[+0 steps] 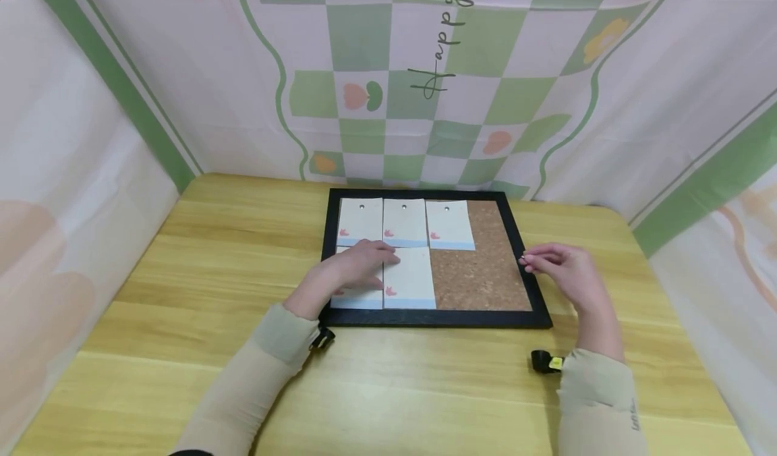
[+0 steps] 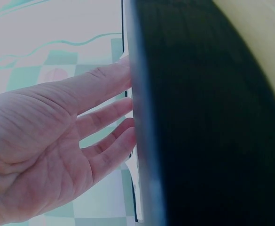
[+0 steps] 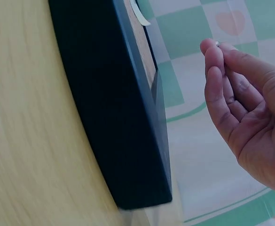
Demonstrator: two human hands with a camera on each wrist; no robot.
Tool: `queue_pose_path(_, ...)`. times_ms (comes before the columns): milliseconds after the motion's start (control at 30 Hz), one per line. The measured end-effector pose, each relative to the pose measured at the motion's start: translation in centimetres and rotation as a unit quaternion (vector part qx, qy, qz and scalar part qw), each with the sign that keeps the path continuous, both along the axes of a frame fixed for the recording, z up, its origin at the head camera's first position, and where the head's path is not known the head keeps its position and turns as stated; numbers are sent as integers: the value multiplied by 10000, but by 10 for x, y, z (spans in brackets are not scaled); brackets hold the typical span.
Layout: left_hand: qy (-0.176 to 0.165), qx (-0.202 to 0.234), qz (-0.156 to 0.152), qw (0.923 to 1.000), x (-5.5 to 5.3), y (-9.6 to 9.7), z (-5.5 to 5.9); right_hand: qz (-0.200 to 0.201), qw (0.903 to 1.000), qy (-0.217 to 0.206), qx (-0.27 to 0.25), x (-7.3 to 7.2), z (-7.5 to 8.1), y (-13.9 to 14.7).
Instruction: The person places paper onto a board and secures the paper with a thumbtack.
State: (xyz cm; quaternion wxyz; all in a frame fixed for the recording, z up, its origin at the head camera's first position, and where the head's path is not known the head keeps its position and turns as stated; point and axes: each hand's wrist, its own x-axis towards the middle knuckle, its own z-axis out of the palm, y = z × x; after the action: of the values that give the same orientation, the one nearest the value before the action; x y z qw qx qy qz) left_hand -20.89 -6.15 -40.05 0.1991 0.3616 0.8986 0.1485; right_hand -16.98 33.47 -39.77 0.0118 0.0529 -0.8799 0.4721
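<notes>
A black-framed cork board point(image 1: 482, 280) lies on the table, holding white cards in two rows. In the top row, three cards, such as the right-hand one point(image 1: 448, 228), each have a silvery thumbtack point(image 1: 446, 208) near the top edge. My left hand point(image 1: 358, 267) lies over the lower row, its extended fingers touching the second card point(image 1: 413, 277) and partly hiding the first card point(image 1: 358, 301). In the left wrist view those fingers point(image 2: 111, 115) reach the board's surface. Beyond the right frame edge, my right hand point(image 1: 561, 267) pinches a tiny pale thumbtack point(image 3: 217, 44) between thumb and fingertips.
The wooden table point(image 1: 425, 382) extends around the board. A patterned green-and-white cloth point(image 1: 419, 51) hangs behind it, and more cloth encloses both sides. A black wrist camera point(image 1: 543, 361) sits at the right sleeve, another point(image 1: 323, 338) at the left.
</notes>
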Motion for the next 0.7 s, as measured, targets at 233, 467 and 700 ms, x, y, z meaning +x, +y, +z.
queue_pose_path(233,29,-56,-25,10000,-1,1,1,-254,9966,-49,776,-1,4,-10)
queue_pose_path(467,22,0,-36,10000,0,1,3,-313,9941,-265,1000,-4,9,-28)
queue_pose_path(700,78,5,-63,9999,-1,1,0,-124,9948,-360,944,-16,11,-48)
